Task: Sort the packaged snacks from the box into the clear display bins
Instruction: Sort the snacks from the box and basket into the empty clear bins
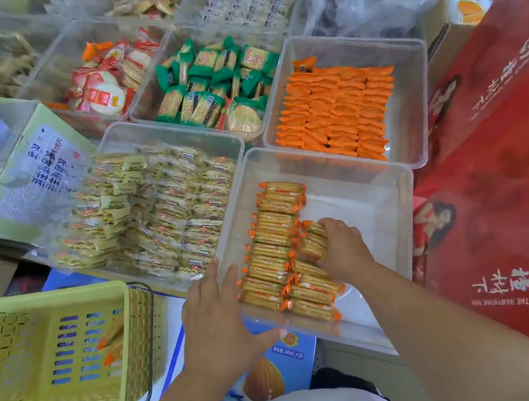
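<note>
Head | right grip on cracker pack (inside clear bin)

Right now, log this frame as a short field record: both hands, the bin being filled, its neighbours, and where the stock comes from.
left hand: open, resting on the near-left corner of the nearest clear bin
right hand: inside that bin, gripping an orange-ended cracker pack
bin contents: cracker packs in rows along its left side, right side bare
far neighbour: bin of orange packets
left neighbour: bin of pale yellow packs
stock source: yellow-green basket, few packs left
</note>
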Action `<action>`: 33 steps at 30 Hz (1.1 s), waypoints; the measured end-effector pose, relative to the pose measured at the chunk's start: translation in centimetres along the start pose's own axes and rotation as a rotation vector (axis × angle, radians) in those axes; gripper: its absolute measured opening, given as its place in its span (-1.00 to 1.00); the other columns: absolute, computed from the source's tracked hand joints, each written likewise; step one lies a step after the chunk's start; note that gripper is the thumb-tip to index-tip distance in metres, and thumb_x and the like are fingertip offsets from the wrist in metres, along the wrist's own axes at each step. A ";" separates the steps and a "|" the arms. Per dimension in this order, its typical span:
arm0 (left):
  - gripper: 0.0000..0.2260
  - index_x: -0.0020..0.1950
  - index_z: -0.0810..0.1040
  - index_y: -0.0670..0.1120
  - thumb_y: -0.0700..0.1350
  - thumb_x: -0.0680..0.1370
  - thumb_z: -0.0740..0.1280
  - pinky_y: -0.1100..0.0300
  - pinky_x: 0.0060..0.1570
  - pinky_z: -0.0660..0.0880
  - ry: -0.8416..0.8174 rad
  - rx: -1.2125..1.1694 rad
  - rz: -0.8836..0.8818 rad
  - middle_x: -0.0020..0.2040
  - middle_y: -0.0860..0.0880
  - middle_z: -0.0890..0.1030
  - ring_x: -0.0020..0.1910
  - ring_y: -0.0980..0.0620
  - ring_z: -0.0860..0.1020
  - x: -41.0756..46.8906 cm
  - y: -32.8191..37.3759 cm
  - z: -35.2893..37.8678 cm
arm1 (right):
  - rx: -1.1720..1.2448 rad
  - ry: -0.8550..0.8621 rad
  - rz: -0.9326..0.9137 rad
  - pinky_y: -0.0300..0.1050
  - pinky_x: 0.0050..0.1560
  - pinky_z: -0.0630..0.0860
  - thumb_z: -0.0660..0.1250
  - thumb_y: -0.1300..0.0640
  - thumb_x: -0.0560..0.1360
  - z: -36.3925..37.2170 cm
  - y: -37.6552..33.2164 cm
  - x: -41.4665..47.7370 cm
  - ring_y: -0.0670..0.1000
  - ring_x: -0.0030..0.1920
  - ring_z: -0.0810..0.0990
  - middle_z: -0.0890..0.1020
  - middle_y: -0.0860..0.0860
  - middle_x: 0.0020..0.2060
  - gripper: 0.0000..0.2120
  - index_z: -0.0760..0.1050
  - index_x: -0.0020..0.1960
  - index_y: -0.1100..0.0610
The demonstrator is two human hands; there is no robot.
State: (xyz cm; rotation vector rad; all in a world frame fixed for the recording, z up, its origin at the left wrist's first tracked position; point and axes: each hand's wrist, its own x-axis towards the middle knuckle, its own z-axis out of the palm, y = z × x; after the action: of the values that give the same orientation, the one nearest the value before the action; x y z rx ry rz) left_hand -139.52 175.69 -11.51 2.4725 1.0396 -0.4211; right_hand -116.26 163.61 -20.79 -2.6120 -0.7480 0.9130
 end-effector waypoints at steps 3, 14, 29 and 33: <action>0.14 0.68 -0.03 0.09 0.57 0.28 0.36 -0.04 0.59 0.02 0.008 0.009 0.033 0.69 0.05 -0.15 0.65 -0.11 -0.07 0.0 -0.5 -0.1 | -0.124 -0.045 -0.014 0.11 0.33 0.37 0.47 -0.27 0.39 -0.3 0.0 0.2 0.17 0.46 0.26 0.34 -0.04 0.50 -0.17 0.21 0.55 -0.13; 0.01 0.61 0.27 0.05 0.45 0.28 0.49 -0.08 0.49 0.25 0.104 -0.082 0.068 0.65 0.02 0.13 0.57 -0.12 0.12 0.2 -0.5 0.0 | -0.121 -0.165 0.013 -0.05 0.10 0.45 0.25 0.05 0.64 -0.6 0.4 0.7 0.22 0.30 0.50 0.22 0.11 0.50 -0.33 0.00 0.64 -0.11; -0.03 0.56 0.34 0.12 0.39 0.23 0.57 -0.10 0.48 0.26 0.126 -0.156 0.058 0.63 0.01 0.16 0.57 -0.11 0.10 0.6 -0.7 0.5 | 0.056 -0.088 0.009 -0.09 0.03 0.49 0.17 0.42 0.55 0.2 0.0 0.7 0.20 0.18 0.56 0.29 0.14 0.46 -0.29 0.14 0.62 0.00; -0.03 0.57 0.31 0.14 0.40 0.24 0.56 -0.10 0.48 0.25 0.122 -0.156 0.051 0.64 0.03 0.12 0.58 -0.10 0.07 0.5 -0.7 0.6 | 0.052 -0.092 -0.002 -0.10 0.06 0.45 0.17 0.33 0.58 0.5 0.1 0.3 0.19 0.28 0.52 0.25 0.11 0.52 -0.33 0.12 0.63 0.00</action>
State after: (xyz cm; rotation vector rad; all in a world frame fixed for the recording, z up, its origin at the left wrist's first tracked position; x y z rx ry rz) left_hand -139.80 176.15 -12.38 2.4036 1.0140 -0.1683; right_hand -116.34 163.78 -21.38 -2.5385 -0.7395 1.0440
